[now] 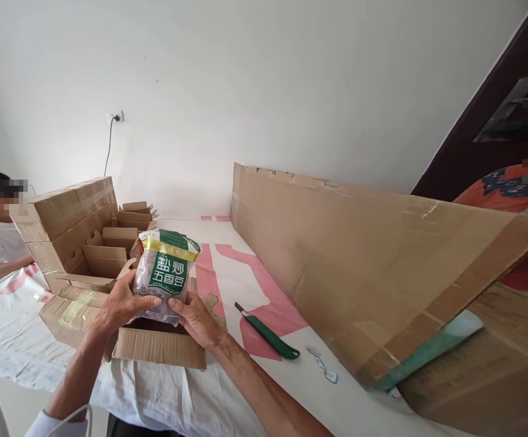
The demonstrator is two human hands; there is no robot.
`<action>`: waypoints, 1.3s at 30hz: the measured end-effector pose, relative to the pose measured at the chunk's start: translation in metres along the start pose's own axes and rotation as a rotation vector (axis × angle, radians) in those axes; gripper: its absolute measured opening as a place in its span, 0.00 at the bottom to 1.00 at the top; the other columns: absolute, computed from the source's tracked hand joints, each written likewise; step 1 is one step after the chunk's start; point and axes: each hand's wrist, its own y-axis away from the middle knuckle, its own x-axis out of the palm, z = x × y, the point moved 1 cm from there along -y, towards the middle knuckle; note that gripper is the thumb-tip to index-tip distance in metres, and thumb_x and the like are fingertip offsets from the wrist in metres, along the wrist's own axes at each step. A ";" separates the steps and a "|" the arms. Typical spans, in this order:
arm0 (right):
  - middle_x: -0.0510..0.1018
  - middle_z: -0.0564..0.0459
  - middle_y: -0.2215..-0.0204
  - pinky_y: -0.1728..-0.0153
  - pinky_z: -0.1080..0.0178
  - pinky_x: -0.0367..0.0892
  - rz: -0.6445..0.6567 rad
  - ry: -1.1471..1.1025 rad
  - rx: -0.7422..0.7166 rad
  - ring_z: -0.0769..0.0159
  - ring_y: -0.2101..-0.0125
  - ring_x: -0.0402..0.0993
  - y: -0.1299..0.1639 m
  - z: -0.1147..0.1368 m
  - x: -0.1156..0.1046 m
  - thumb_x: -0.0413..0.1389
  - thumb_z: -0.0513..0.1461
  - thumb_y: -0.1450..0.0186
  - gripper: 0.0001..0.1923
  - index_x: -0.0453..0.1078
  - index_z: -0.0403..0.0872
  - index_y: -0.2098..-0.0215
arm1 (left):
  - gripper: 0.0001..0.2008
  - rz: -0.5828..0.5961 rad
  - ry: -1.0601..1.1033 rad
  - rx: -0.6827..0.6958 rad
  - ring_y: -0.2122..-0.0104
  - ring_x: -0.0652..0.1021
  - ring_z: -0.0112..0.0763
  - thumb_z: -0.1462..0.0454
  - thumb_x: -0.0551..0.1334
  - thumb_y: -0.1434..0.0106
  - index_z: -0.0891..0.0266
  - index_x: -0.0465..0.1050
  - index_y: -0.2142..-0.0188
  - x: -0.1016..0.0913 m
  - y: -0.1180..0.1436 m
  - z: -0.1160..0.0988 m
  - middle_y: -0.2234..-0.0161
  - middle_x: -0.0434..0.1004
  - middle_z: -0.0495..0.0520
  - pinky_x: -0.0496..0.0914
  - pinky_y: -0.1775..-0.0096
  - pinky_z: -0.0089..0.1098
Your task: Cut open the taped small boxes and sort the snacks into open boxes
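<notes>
Between my two hands is a plump plastic bag of beans [166, 276], with a green-and-yellow label and white lettering. My left hand [125, 303] grips its left side, thumb across the front. On the lower right, my right hand [195, 315] holds the bag with its thumb on the front too. Right below the bag stands an open cardboard box [159, 347] with its near flap folded out. The bag and my hands hide most of the box's inside.
Left of my hands are stacked closed boxes [70, 212] and several open boxes [104, 255]. A green-handled cutter [270, 337] and a small wrapper [323, 365] lie on the cloth-covered table [227, 388]. A long cardboard panel [359, 261] rises at right. People sit at both sides.
</notes>
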 end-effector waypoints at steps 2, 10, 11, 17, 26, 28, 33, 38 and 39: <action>0.87 0.49 0.59 0.55 0.53 0.76 0.035 -0.031 -0.010 0.56 0.62 0.82 0.001 0.000 0.001 0.75 0.57 0.46 0.30 0.81 0.49 0.53 | 0.38 0.013 0.007 -0.061 0.61 0.84 0.47 0.52 0.83 0.55 0.66 0.80 0.48 -0.001 -0.004 0.007 0.59 0.86 0.60 0.79 0.59 0.40; 0.87 0.49 0.57 0.48 0.49 0.74 -0.019 0.077 -0.037 0.54 0.56 0.82 0.008 0.006 -0.004 0.75 0.53 0.45 0.28 0.81 0.49 0.52 | 0.30 0.163 0.049 -0.179 0.59 0.84 0.46 0.51 0.80 0.50 0.66 0.82 0.52 -0.002 0.010 0.002 0.59 0.87 0.60 0.77 0.56 0.40; 0.87 0.49 0.57 0.48 0.49 0.74 -0.015 0.095 -0.032 0.53 0.56 0.82 0.008 0.007 -0.005 0.75 0.53 0.45 0.28 0.82 0.49 0.52 | 0.30 0.203 0.057 -0.185 0.58 0.84 0.47 0.51 0.80 0.49 0.66 0.83 0.52 -0.003 0.012 0.001 0.58 0.87 0.60 0.77 0.54 0.41; 0.86 0.49 0.53 0.43 0.47 0.72 0.044 0.120 -0.071 0.51 0.50 0.80 0.008 0.011 -0.004 0.75 0.53 0.43 0.28 0.80 0.51 0.49 | 0.30 0.180 0.132 -0.144 0.58 0.85 0.48 0.54 0.82 0.53 0.66 0.83 0.52 -0.007 0.014 0.009 0.60 0.88 0.59 0.78 0.52 0.43; 0.86 0.49 0.55 0.46 0.51 0.74 0.019 0.225 -0.103 0.54 0.52 0.80 0.003 0.013 -0.008 0.74 0.53 0.43 0.28 0.78 0.50 0.50 | 0.33 0.083 0.163 -0.180 0.62 0.83 0.43 0.54 0.83 0.56 0.66 0.81 0.53 -0.010 0.011 0.026 0.63 0.87 0.57 0.77 0.58 0.37; 0.86 0.50 0.56 0.48 0.52 0.75 -0.020 0.279 -0.100 0.54 0.53 0.80 0.004 0.013 -0.009 0.74 0.54 0.43 0.28 0.78 0.49 0.52 | 0.33 0.124 0.119 -0.218 0.65 0.82 0.40 0.51 0.82 0.53 0.66 0.80 0.53 -0.012 0.012 0.027 0.63 0.86 0.57 0.76 0.64 0.35; 0.86 0.49 0.55 0.48 0.52 0.74 -0.055 0.295 -0.076 0.52 0.52 0.80 0.005 0.010 -0.012 0.73 0.56 0.43 0.29 0.77 0.49 0.52 | 0.33 0.145 0.077 -0.255 0.66 0.81 0.36 0.50 0.82 0.53 0.64 0.80 0.52 -0.017 0.015 0.032 0.61 0.85 0.57 0.75 0.67 0.31; 0.86 0.49 0.54 0.46 0.51 0.73 -0.022 0.280 -0.078 0.52 0.51 0.79 0.006 0.015 -0.010 0.73 0.58 0.44 0.32 0.77 0.49 0.50 | 0.31 0.075 0.099 -0.234 0.70 0.79 0.34 0.51 0.83 0.54 0.65 0.80 0.56 -0.015 0.013 0.039 0.67 0.84 0.55 0.74 0.68 0.31; 0.86 0.49 0.53 0.45 0.51 0.72 -0.010 0.277 -0.081 0.52 0.50 0.78 0.007 0.017 -0.009 0.72 0.59 0.43 0.32 0.77 0.49 0.50 | 0.30 0.067 0.114 -0.214 0.70 0.79 0.34 0.52 0.83 0.54 0.65 0.80 0.57 -0.015 0.013 0.039 0.67 0.84 0.55 0.74 0.67 0.32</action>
